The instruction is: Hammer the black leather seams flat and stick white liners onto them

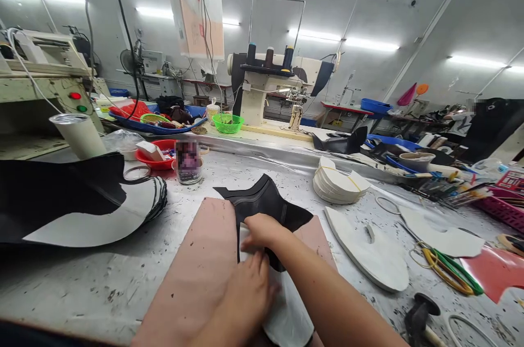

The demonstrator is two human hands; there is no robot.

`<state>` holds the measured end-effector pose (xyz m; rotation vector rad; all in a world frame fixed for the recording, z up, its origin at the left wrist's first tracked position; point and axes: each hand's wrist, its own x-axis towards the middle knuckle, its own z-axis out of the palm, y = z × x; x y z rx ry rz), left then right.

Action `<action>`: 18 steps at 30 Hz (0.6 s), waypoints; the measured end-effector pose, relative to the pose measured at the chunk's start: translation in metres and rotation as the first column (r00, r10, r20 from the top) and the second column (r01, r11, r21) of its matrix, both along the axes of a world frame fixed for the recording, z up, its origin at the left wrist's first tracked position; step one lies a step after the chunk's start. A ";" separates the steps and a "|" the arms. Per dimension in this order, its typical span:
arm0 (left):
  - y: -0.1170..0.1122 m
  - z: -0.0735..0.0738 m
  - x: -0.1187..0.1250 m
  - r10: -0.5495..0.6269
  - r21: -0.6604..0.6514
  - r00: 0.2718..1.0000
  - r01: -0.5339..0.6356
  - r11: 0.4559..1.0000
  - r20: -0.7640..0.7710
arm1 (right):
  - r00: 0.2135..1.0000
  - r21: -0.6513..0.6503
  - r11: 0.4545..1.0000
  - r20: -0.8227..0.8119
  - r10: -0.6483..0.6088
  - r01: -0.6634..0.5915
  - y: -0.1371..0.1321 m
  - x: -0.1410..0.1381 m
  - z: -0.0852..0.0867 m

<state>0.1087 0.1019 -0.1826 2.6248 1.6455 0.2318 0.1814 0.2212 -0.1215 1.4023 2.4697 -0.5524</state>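
A black stitched shoe-upper piece [264,202] lies on a pink pad [204,265] in front of me, with a white lining piece [286,309] under its near end. My right hand [262,231] presses flat on the seam where black meets white, fingers stretched out. My left hand [241,298] lies just below it on the white piece, fingers together and flat. Neither hand lifts anything.
A stack of black and white cut pieces [82,205] lies at left. White cut pieces [339,180] and a white pattern piece [368,249] sit at right, with rubber bands [450,270] and a pink basket [503,205]. A jar [188,164], a steel cup [79,134] and a sewing machine [274,85] stand behind.
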 end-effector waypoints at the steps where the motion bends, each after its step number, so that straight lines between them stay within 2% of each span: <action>1: 0.003 -0.003 -0.003 0.020 0.026 1.000 -0.020 0.999 -0.003 | 1.000 -0.015 1.000 0.002 0.004 -0.004 0.001 0.001 0.000; 5: 0.007 -0.015 -0.013 0.037 0.099 0.999 -0.033 0.994 -0.029 | 0.999 -0.115 0.993 0.009 0.034 -0.033 0.006 0.004 0.001; 9: 0.006 -0.021 -0.012 0.055 0.122 0.997 -0.048 0.991 -0.053 | 0.999 -0.086 0.996 -0.033 0.021 -0.024 0.007 0.008 -0.003; 13: 0.006 -0.019 -0.009 0.099 0.085 0.993 -0.094 0.992 -0.063 | 0.995 -0.038 0.999 -0.094 -0.031 0.028 0.005 0.010 -0.012; 18: 0.011 -0.008 -0.014 0.140 0.026 0.989 -0.138 0.990 -0.054 | 0.979 -0.008 0.995 -0.178 -0.101 0.101 -0.001 0.010 -0.014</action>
